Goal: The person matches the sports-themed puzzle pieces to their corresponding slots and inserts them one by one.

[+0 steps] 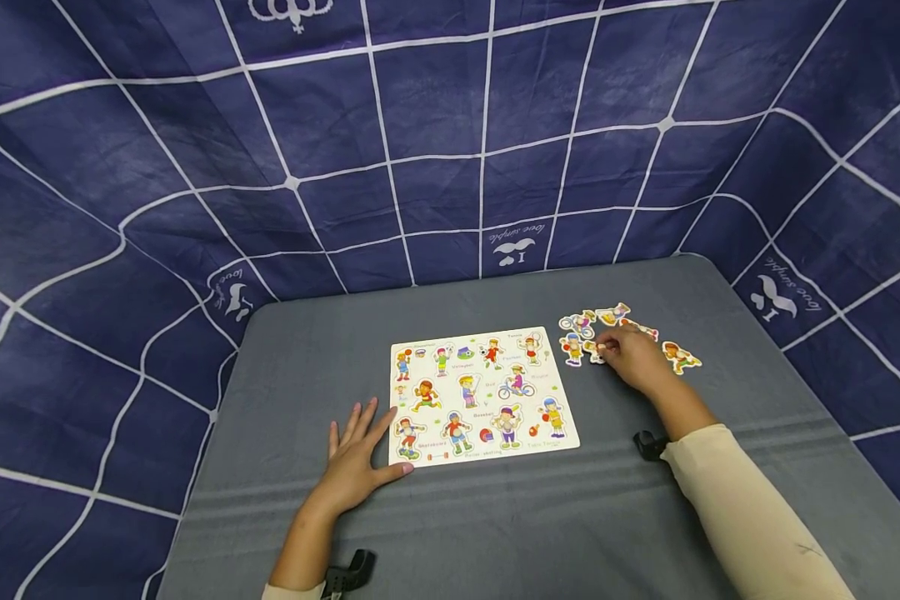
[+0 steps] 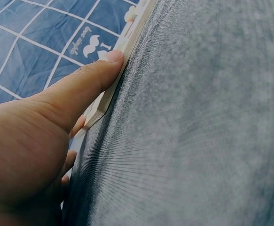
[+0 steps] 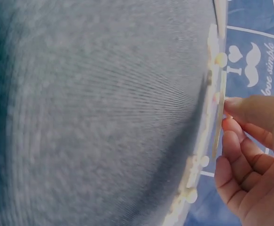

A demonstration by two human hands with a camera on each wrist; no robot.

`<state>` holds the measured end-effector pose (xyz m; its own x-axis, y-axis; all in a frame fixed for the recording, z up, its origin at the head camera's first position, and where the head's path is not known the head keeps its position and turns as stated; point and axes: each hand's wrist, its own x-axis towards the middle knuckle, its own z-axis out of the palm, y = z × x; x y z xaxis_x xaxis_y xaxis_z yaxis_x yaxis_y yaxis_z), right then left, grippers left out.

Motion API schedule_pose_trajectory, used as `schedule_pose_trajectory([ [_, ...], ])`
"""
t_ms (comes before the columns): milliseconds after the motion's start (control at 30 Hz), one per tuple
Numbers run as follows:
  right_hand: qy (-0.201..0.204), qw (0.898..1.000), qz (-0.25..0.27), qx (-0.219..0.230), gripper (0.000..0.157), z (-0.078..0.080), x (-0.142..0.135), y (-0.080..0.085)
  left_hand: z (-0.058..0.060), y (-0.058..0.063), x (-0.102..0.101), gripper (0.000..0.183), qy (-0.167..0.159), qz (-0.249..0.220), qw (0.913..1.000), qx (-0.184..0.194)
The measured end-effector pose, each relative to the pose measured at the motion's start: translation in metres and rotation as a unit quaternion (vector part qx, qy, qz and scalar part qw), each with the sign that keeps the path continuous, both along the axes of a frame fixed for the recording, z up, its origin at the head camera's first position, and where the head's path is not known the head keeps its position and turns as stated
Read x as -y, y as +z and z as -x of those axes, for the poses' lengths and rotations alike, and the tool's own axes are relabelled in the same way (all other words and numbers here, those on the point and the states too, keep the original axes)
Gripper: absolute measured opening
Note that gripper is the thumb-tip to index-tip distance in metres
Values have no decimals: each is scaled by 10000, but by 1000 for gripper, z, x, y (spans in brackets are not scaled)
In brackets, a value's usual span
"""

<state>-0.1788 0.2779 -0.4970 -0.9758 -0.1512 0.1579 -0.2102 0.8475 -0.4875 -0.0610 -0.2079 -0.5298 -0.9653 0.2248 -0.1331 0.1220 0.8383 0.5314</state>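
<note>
A pale puzzle board (image 1: pixel 447 396) printed with sporting children lies flat on the grey table. My left hand (image 1: pixel 352 471) spreads over its lower left corner, the thumb resting on the front edge, as the board's edge (image 2: pixel 136 37) in the left wrist view also shows. To the right of the board, my right hand (image 1: pixel 633 358) pinches a thin knobbed puzzle piece (image 3: pixel 219 122) between thumb and fingers, raised a little above the other pieces. Its picture is mostly hidden by the fingers. Around this hand lie a cyclist piece (image 1: pixel 579 323) and a blue-capped figure piece (image 1: pixel 572 349).
A runner piece (image 1: pixel 679 357) lies right of the right hand, and another piece (image 1: pixel 612 314) behind it. More pieces are partly covered by the hand. Blue cloth (image 1: pixel 442 192) with white lines hangs behind and beside the table (image 1: pixel 495 525).
</note>
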Motion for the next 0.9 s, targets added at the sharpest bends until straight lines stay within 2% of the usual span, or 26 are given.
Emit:
schedule_pose_trajectory([
  [200,-77,9997,-77,-209,9,-5,4,11,1,0,0,102,-11,27,10000,-51],
  [400,-84,9997,-100,-183,11,-7,10,17,0,1,0,102,-10,25,10000,-65],
  [900,-51,9995,144,-293,16,-5,40,22,1,-1,0,101,-46,-30,9997,-227],
])
